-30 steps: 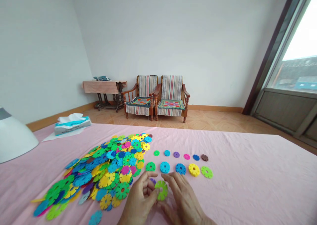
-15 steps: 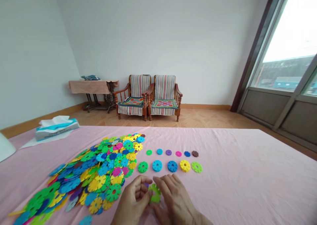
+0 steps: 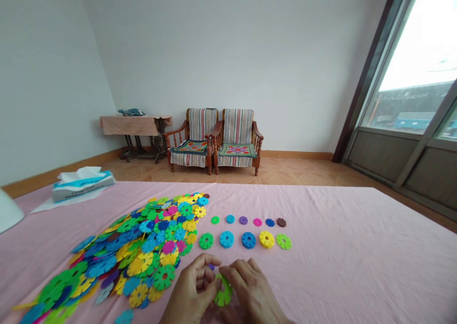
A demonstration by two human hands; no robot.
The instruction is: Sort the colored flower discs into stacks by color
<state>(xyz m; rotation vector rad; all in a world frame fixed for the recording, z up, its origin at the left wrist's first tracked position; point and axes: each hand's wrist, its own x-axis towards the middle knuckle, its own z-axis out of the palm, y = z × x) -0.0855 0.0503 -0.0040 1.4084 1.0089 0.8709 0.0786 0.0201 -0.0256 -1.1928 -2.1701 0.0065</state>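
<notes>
Disc in hand: lime-green notched disc (image 3: 223,295), low at the near middle of the pink-covered counter (image 3: 339,248), between the two hands.
Left-hand grip: left hand (image 3: 193,290) pinches the disc's left edge, thumb across its face, other fingers curled behind.
Right-hand grip: right hand (image 3: 252,288) has fingertips at the disc's upper right edge; cannot tell whether they close on it or only steady it.
Purple sliver: part of a purple piece (image 3: 212,267) shows beyond the fingers; mostly hidden, so unclear whether held or lying.
Back row, done: six small discs, apart from one another: green (image 3: 215,220), light blue (image 3: 230,218), purple (image 3: 243,220), pink (image 3: 257,222), dark blue (image 3: 270,222), brown (image 3: 282,222).
Front row, done: five larger ones: green, light blue, blue, yellow, lime; the middle three look thicker, probably stacked.
Heap, left over: large mixed-colour heap (image 3: 141,264) on the left, overlapping discs, far more than the rows hold. Judged: early stage.
Obstruction: the heap's right edge lies near the left hand; the hands themselves cover part of the disc.
Surroundings: tissue box (image 3: 84,186) beyond the heap's far-left side; white object at the left edge, cut off; two wooden armchairs (image 3: 237,150) by the wall.
</notes>
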